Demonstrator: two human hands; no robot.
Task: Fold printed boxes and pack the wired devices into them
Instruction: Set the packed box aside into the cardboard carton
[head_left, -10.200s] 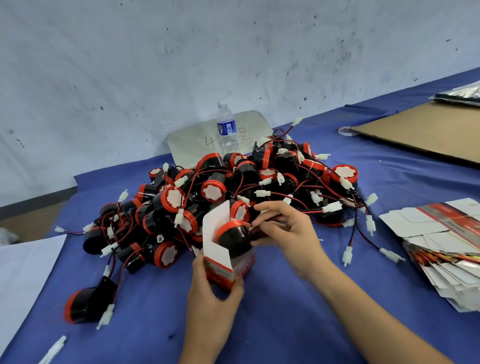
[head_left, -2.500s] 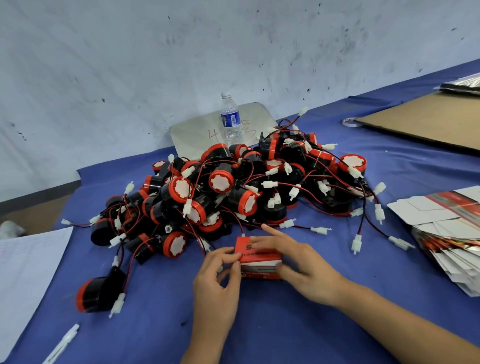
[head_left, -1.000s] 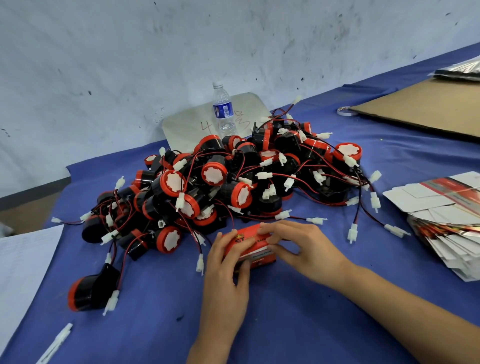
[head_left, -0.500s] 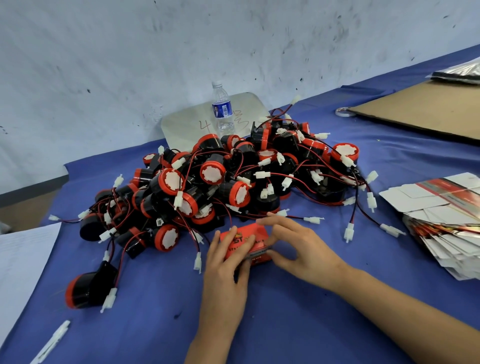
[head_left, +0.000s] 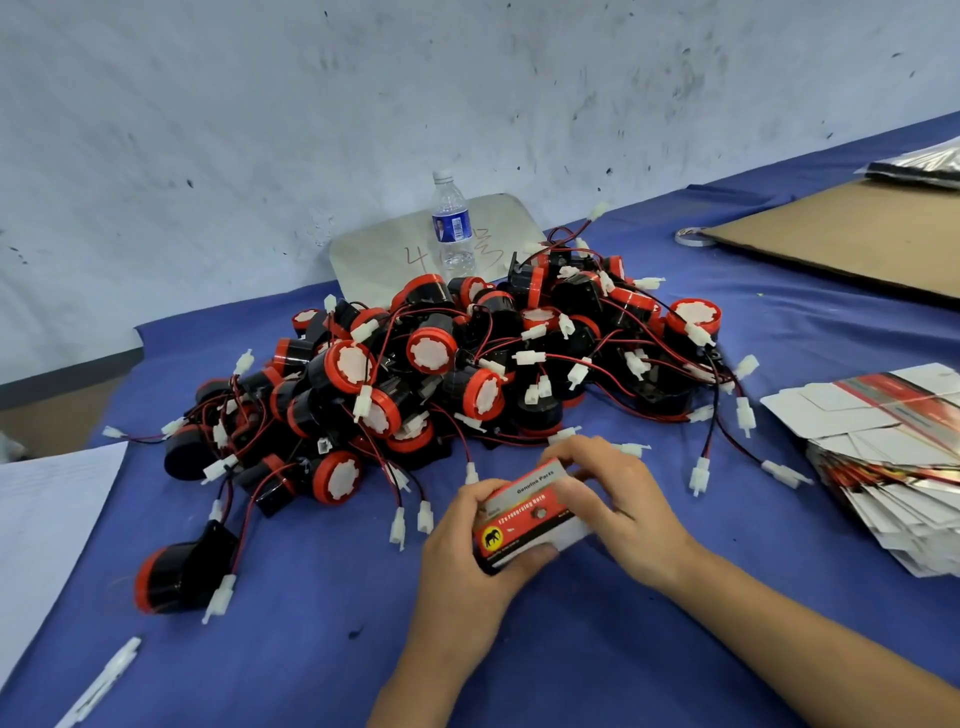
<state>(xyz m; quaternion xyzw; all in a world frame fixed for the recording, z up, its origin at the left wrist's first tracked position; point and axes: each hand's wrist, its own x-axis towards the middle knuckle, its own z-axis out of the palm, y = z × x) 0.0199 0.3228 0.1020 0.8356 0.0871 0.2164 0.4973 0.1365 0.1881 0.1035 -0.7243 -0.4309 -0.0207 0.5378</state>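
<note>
A closed red printed box (head_left: 527, 514) with a yellow elephant mark and white lettering is held between both hands, lifted a little off the blue table (head_left: 545, 649). My left hand (head_left: 462, 556) grips its left end, thumb under the front. My right hand (head_left: 618, 504) curls over its right end and top. Behind them lies a big heap of black-and-red wired devices (head_left: 467, 358) with white connectors. A fanned stack of flat printed boxes (head_left: 893, 457) lies at the right.
One device (head_left: 182, 571) lies apart at the front left. A water bottle (head_left: 452, 228) stands before a grey sheet at the wall. Brown cardboard (head_left: 852, 234) and a tape roll (head_left: 693, 236) are at the back right. White paper (head_left: 41, 525) and a white pen (head_left: 104, 680) lie left.
The device went into the open box and the flaps were shut. Since half a second ago both hands have turned the box so its printed face with the elephant shows, and drawn it nearer.
</note>
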